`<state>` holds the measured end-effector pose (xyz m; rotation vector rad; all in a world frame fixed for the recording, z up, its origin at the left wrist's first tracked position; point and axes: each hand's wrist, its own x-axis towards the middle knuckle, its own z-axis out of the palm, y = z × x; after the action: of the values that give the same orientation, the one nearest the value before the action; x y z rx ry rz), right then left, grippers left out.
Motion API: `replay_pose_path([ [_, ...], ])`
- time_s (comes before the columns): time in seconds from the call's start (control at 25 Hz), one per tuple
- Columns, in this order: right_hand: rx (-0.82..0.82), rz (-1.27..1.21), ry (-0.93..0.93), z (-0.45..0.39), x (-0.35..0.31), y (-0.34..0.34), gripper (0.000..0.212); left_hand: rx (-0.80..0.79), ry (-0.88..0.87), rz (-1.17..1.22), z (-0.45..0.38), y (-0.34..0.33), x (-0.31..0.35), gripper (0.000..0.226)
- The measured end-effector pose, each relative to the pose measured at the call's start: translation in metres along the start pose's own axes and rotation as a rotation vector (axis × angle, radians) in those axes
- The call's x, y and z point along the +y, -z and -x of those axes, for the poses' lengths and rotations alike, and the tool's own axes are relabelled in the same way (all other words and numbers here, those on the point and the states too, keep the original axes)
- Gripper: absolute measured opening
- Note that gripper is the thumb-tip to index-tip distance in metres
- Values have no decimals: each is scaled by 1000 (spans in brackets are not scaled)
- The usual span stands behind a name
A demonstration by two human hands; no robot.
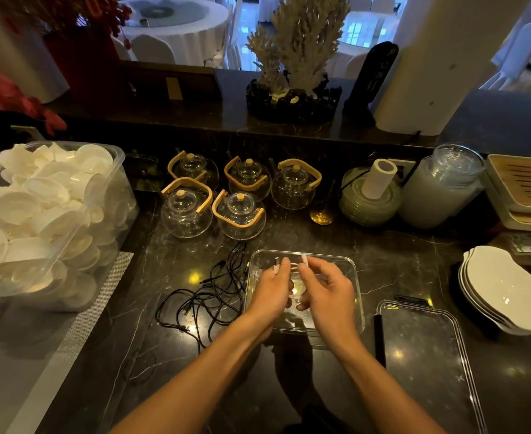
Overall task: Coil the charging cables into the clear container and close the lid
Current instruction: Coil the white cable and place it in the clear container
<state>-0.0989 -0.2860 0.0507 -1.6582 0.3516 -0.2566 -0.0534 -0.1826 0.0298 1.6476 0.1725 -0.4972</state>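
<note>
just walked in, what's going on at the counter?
A person is coiling a white cable over the clear container; the left hand and right hand each pinch one plug end. A tangle of black cables lies left of the container, and the lid lies off to its right.

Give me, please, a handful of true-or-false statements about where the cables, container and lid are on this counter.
1. Both hands, left hand and right hand, hold a white charging cable above the clear rectangular plastic container. True.
2. The clear lid with black clips is clipped onto the container. False: it lies on the dark marble counter, right of the container.
3. The tangled black cables lie left of the container. True.
4. Three glass teapots with wooden handles stand behind the container. False: five.
</note>
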Motion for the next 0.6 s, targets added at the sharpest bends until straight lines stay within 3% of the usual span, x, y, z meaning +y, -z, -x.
replay_pose_path([
  [0.28,14,-543,-374,-11,-4,15,20,-50,-44,288,1,1,1,42],
  [0.48,-51,-688,-718,-25,3,23,9,-75,-141,53,1,5,0,48],
  [0.6,-107,-579,-755,-27,9,22,15,-145,-206,-64,3,9,5,44],
])
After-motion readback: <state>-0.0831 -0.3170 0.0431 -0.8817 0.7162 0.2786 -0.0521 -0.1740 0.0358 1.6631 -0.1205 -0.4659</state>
